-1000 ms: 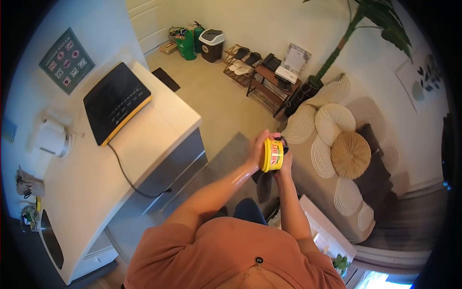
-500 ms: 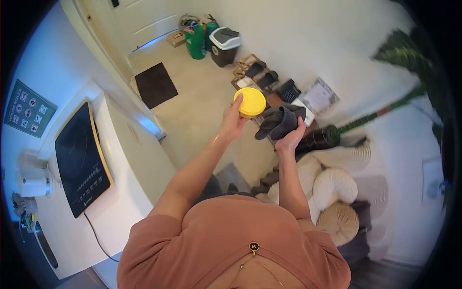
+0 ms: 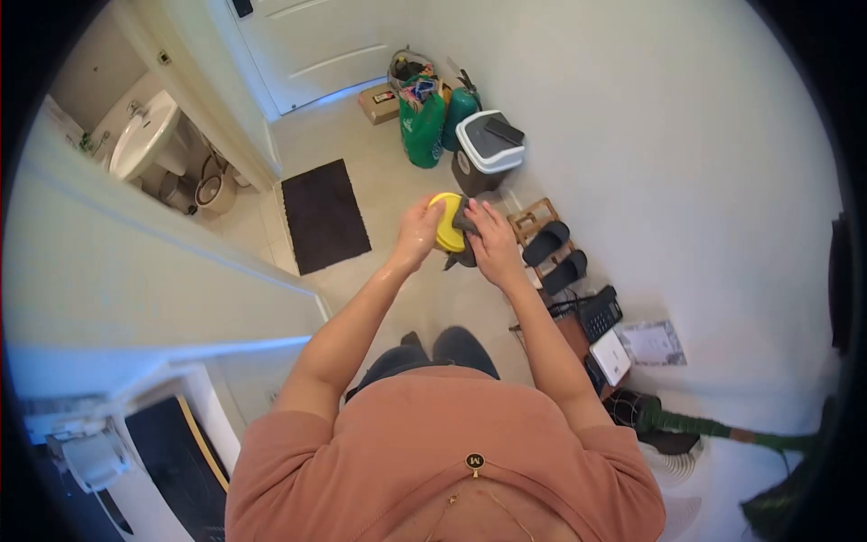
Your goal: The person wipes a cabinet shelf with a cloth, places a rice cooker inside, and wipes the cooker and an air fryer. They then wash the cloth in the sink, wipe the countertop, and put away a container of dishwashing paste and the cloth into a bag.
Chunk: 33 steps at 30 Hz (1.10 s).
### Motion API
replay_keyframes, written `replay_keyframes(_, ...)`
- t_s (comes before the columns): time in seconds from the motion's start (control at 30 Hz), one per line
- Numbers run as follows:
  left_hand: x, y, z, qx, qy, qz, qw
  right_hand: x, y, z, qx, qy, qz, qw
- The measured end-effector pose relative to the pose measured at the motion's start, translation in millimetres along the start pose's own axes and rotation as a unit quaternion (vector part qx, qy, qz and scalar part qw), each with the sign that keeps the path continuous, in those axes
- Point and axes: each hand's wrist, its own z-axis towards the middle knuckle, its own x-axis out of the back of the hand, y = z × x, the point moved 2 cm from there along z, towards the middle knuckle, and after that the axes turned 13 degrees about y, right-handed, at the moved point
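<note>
My left hand (image 3: 418, 237) grips a round yellow tub (image 3: 446, 237) by its side, thumb near the rim. The tub's lid faces up towards me and to the right. A dark grey cloth (image 3: 466, 217) is pressed against the lid and right side of the tub by my right hand (image 3: 494, 244). Its fingers lie over the cloth, and a corner of it hangs below the tub. The cloth and fingers hide part of the lid. Both hands are held out in front of my chest, above the floor.
A dark doormat (image 3: 326, 215) lies before the white door (image 3: 316, 45). Along the wall stand a green bag (image 3: 423, 131), a lidded bin (image 3: 489, 149) and a rack with slippers (image 3: 547, 244). A telephone (image 3: 599, 313) is at right. Through a doorway at left, a sink (image 3: 149, 135) shows.
My hands have come together, and the cloth now lies on the tub's lid instead of apart from it. The view has turned and moved towards the door, bringing the bathroom sink into sight.
</note>
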Motion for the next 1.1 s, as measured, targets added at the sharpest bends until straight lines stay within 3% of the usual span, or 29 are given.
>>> replay_keyframes(0.03, -3, 3, 23, 0.022, -0.027, -0.007, 0.999, -16, 10, 24, 0.007, -0.005, 0.026, 1.000)
replay_keyframes(0.17, 6, -16, 151, -0.045, 0.039, 0.076, 0.995, -84, 47, 95, 0.034, -0.032, 0.079, 0.996)
replay_keyframes(0.27, 25, -8, 247, 0.093, 0.101, -0.013, 0.990, -134, 114, 139, -0.007, -0.091, 0.153, 0.984)
replay_keyframes(0.37, 54, 8, 361, 0.146, 0.152, -0.061, 0.976, -175, 198, 189, -0.216, -0.112, 0.133, 0.961)
replay_keyframes(0.47, 83, 19, 457, 0.184, 0.192, -0.024, 0.964, -202, 259, 243, -0.344, -0.111, 0.128, 0.924)
replay_keyframes(0.67, 101, 5, 645, 0.233, 0.190, -0.031, 0.953, -244, 332, 315, -0.374, -0.161, 0.053, 0.912)
replay_keyframes(0.77, 103, -21, 760, 0.085, 0.237, 0.238, 0.938, -281, 375, 317, -0.396, -0.115, 0.004, 0.911)
replay_keyframes(0.87, 92, -27, 883, 0.100, 0.140, 0.242, 0.955, -313, 399, 319, -0.510, -0.087, -0.022, 0.856)
replay_keyframes(0.9, 88, -42, 929, 0.066, 0.122, 0.272, 0.952, -330, 409, 322, -0.532, -0.058, -0.037, 0.844)
replay_keyframes(0.97, 77, -61, 1008, -0.031, 0.061, 0.414, 0.908, -353, 414, 332, -0.628, -0.092, -0.123, 0.763)
replay_keyframes(1.1, 50, -130, 1152, -0.252, -0.030, 0.585, 0.770, -415, 434, 377, -0.668, -0.121, -0.138, 0.721)
